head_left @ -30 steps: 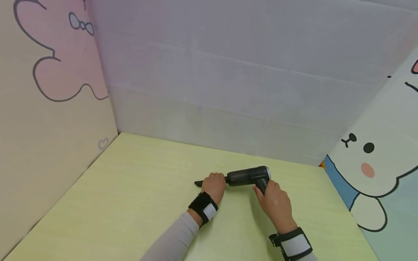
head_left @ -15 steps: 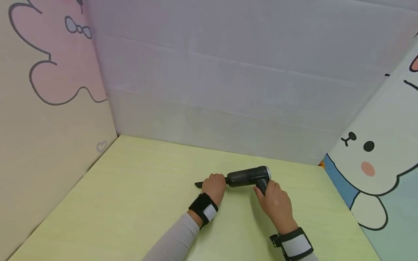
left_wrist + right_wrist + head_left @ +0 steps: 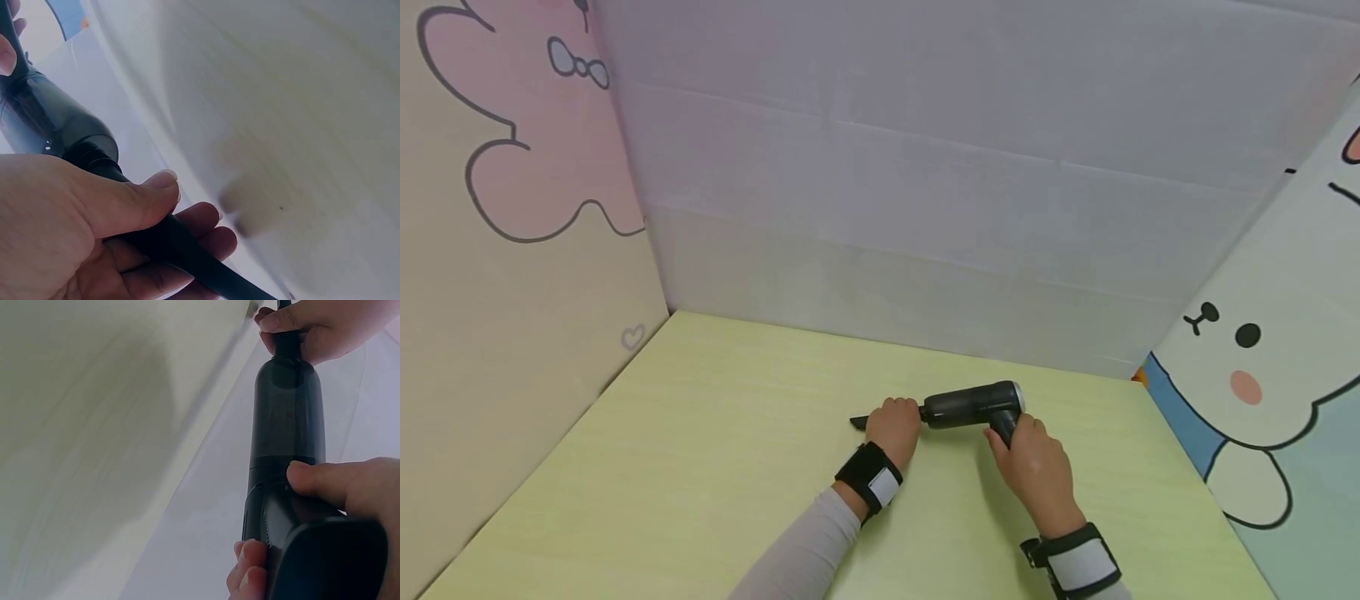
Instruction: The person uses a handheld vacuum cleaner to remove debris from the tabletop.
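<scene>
on the yellow-green desk (image 3: 700,467), towards the far edge and right of its middle: a black handheld vacuum (image 3: 973,406), lying across the desk, narrow nozzle (image 3: 859,422) pointing at the left edge, silver-capped rear end towards the right edge.

left hand (image 3: 892,427) wrapped round the nozzle where it joins the body — thumb over the top, fingers (image 3: 206,234) curled underneath, clamped on the black tube in the left wrist view. right hand (image 3: 1033,467) closed on the handle (image 3: 1002,429) that drops from the rear of the body; thumb (image 3: 319,481) pressed along the side, fingertips hooked round the front, seen close in the right wrist view.

just beyond the vacuum, a short strip of bare desk, then the pale back wall (image 3: 925,208) standing along the far edge. to the right, some open surface before the panel with the cartoon rabbit (image 3: 1262,367). much more room to the left and towards the near edge — a wide bare stretch up to the pink-and-cream side panel (image 3: 512,250).

against half a second ago: barely any difference — vacuum and both hands a touch further right in the head view, same grips, same lie.
</scene>
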`<state>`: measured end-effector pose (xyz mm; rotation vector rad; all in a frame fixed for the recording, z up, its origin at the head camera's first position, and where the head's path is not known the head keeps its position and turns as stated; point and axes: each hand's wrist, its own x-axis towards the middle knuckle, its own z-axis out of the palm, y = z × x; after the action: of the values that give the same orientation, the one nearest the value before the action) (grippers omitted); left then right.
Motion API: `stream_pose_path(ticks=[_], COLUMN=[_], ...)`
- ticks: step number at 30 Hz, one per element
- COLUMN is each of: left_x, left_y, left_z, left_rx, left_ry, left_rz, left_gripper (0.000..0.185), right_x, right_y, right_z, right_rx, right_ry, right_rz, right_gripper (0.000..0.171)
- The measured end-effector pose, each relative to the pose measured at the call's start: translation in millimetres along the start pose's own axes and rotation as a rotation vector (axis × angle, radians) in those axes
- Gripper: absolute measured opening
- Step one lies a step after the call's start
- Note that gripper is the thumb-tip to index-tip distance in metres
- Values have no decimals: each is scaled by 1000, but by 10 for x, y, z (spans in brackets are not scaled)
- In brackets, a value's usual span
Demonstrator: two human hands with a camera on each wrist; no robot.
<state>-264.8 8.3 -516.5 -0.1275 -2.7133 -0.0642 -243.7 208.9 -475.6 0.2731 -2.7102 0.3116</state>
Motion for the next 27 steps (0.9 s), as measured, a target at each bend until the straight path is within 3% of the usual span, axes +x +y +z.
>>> stream_pose_path(ticks=[14, 22, 27], left_x=[51, 65, 48], left_y=[15, 26, 39], left_z=[-7, 19, -24], left_rx=[-19, -20, -12], left_ry=[-52, -28, -16], left_rz=[0, 3, 12], left_gripper=[9, 9, 10], right_x=[-2, -6, -8], right_y=[-2, -12, -12], right_z=[-28, -67, -95], right_rx=[-23, -29, -19], right_ry=[17, 25, -17], right_rz=[0, -10, 31], right_gripper=[47, 45, 46])
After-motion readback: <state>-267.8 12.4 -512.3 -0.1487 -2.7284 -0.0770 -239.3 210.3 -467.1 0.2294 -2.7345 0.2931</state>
